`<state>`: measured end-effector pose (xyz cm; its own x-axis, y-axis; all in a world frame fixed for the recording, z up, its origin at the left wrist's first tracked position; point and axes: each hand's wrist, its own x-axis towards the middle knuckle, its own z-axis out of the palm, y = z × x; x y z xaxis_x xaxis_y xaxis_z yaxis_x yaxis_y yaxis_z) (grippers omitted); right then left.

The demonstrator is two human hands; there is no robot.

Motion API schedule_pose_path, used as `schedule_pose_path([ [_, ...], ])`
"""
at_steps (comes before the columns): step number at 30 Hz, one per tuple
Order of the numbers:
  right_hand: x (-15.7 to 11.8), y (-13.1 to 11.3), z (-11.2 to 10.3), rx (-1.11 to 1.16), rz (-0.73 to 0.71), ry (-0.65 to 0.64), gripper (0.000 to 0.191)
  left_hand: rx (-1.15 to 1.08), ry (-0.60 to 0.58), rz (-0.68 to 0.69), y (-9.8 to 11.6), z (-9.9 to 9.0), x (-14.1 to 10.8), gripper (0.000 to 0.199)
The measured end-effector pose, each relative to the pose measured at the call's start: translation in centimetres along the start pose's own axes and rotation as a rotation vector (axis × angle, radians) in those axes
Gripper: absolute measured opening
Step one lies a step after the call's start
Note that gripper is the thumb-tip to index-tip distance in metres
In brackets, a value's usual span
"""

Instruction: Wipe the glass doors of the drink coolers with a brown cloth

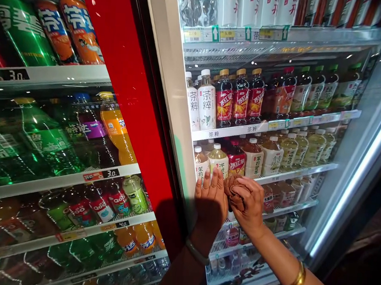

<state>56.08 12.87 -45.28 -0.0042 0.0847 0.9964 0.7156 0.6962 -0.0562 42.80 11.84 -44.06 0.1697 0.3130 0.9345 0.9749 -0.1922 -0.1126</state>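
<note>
My left hand (210, 203) lies flat against the glass door of the lit drinks fridge, fingers stretched upward, a grey band (197, 251) round its wrist. Just to its right, my right hand (249, 201) is closed round a crumpled brown cloth (234, 189), which is at the glass. A gold bangle (296, 278) circles my right wrist. Behind the glass, close to both hands, stand a bottle with a pale yellow drink (218, 156) and a red-labelled iced tea bottle (236, 161). My hands hide part of the shelves below.
A pale door frame (164, 73) and a red panel (118, 49) run between two fridges. The left fridge holds cans and soda bottles, such as a green can (22, 31). A bright light strip (331, 201) edges the right fridge. Price tags line the shelf edges (229, 131).
</note>
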Motion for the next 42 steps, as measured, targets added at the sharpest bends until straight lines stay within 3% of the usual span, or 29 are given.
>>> schedule_pose_path([
  [4,1.5,-0.4,0.9,0.027,-0.034,0.035,0.026,0.008,0.012,-0.019,-0.1,0.1,-0.2,0.054],
  [8,4.0,1.7,0.6,0.060,-0.105,0.096,0.031,0.015,0.018,-0.003,0.1,0.3,-0.5,0.050],
  [11,2.7,2.2,0.2,0.021,-0.018,0.134,0.034,0.028,0.023,0.022,0.3,0.5,-0.8,0.052],
  [14,0.7,1.1,0.5,0.020,-0.002,0.079,0.023,0.019,0.024,0.007,0.2,0.6,-1.3,0.056],
  [19,1.9,1.9,0.3,0.092,-0.092,0.040,0.024,0.021,0.002,0.012,-0.2,0.4,-3.7,0.066],
  [22,1.0,3.0,-0.3,0.094,-0.055,0.045,0.027,0.045,-0.044,0.002,-0.3,0.1,-5.4,0.069],
  [26,-2.2,1.3,-0.2,0.207,-0.063,-0.072,0.015,0.078,-0.137,-0.037,-0.7,-0.3,-6.9,0.070],
  [28,-2.1,0.2,0.2,0.277,-0.093,-0.121,0.014,0.080,-0.151,-0.019,-1.1,-0.4,-7.2,0.070],
  [34,1.4,1.1,0.0,0.225,0.078,-0.020,0.022,0.074,-0.116,-0.011,-1.6,-0.3,-7.5,0.074],
  [38,-1.4,0.0,-0.2,0.179,0.164,-0.039,0.015,0.007,-0.096,-0.033,-1.3,0.6,-7.9,0.071],
  [42,-3.1,-1.9,1.1,0.127,0.159,-0.082,0.017,-0.094,-0.007,-0.017,-1.3,2.0,-8.7,0.065],
])
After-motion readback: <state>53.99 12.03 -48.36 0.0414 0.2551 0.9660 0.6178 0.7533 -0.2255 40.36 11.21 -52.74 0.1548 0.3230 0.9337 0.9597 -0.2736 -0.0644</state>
